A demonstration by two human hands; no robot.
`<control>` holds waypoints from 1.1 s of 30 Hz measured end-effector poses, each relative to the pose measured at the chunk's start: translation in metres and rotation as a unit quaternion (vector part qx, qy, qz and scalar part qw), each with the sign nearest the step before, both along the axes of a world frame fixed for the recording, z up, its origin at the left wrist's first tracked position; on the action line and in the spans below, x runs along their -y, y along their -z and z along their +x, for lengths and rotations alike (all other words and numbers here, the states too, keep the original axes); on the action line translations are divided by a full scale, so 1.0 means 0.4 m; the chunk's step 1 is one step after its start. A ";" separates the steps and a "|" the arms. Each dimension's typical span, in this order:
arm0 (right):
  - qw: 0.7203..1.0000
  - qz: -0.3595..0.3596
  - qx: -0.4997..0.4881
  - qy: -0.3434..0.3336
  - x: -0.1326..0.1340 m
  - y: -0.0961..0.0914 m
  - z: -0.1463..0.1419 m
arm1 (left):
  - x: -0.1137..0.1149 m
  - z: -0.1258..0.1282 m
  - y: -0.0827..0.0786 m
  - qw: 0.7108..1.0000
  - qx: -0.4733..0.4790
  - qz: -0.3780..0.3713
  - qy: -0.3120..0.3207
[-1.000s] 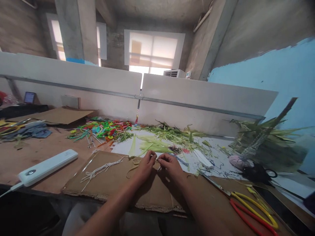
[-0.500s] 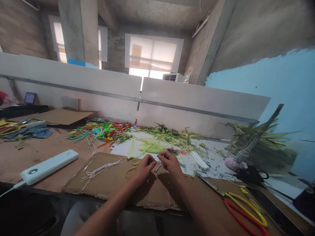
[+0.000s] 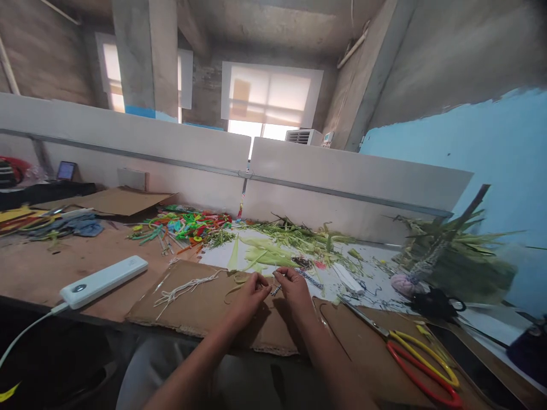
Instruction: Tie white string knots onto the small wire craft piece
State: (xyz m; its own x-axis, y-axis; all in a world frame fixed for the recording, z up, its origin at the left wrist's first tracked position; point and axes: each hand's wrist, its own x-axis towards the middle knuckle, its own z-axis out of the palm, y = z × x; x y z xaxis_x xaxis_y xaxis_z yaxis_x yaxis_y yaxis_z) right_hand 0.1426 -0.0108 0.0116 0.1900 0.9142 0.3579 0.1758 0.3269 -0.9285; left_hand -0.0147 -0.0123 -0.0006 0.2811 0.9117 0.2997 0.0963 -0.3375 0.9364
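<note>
My left hand [image 3: 247, 295] and my right hand [image 3: 294, 291] meet over a flat sheet of brown cardboard [image 3: 200, 304] at the desk's near edge. Both hands are closed in a pinch on a short twisted black-and-white cord [image 3: 276, 290] that hangs between the fingertips. A thin tan strip [image 3: 233, 283] curls on the cardboard beside my left hand. A bundle of white strings [image 3: 182, 290] lies to the left of it.
A white power bank [image 3: 103, 281] with a cable lies at left. Red-and-yellow-handled shears [image 3: 410, 353] rest at right. Green leaf strips [image 3: 265, 253], coloured pipe cleaners [image 3: 183, 223], black scissors [image 3: 436, 302] and a heap of leaves [image 3: 453, 250] fill the back. A white partition [image 3: 325, 188] closes the desk.
The view has shifted a little to the left and the hands sit slightly lower in it. Both hands stay pinched on the cord, which now hangs shorter between them.
</note>
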 end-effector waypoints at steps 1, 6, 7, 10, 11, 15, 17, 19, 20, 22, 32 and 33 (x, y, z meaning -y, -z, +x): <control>1.000 0.002 -0.005 0.007 0.000 0.005 0.000 | -0.002 0.000 0.002 1.000 -0.001 0.003 -0.001; 0.999 0.018 -0.020 0.036 0.008 0.011 0.002 | -0.002 -0.007 0.001 1.000 -0.021 0.015 -0.006; 0.999 0.020 -0.020 0.039 0.010 0.009 0.001 | 0.000 -0.008 -0.002 1.000 -0.024 0.018 -0.006; 0.999 0.024 -0.016 0.042 0.017 0.003 -0.001 | 0.005 -0.010 -0.010 0.999 -0.028 0.025 0.001; 0.999 0.025 -0.015 0.043 0.019 0.001 -0.002 | 0.006 -0.009 -0.011 0.999 -0.028 0.025 0.005; 0.998 0.032 -0.011 0.051 0.023 -0.002 -0.002 | 0.006 -0.003 -0.005 0.999 -0.026 0.005 0.019; 0.998 0.034 -0.008 0.056 0.024 -0.001 -0.001 | 0.005 0.000 -0.001 1.000 -0.023 0.001 0.018; 0.998 0.034 -0.007 0.060 0.023 0.000 0.002 | 0.004 -0.001 0.000 1.000 -0.022 0.011 0.012; 0.997 0.035 -0.006 0.062 0.024 0.000 0.003 | 0.004 -0.002 -0.001 1.000 -0.023 0.017 0.009; 0.997 0.036 -0.006 0.065 0.024 0.001 0.005 | 0.004 -0.005 -0.005 0.999 -0.025 0.026 0.008; 0.996 0.050 -0.018 0.076 0.021 0.004 0.002 | 0.007 -0.016 -0.016 0.998 -0.042 0.038 0.016; 0.996 0.050 -0.017 0.077 0.021 0.005 0.002 | 0.008 -0.016 -0.016 0.998 -0.041 0.037 0.017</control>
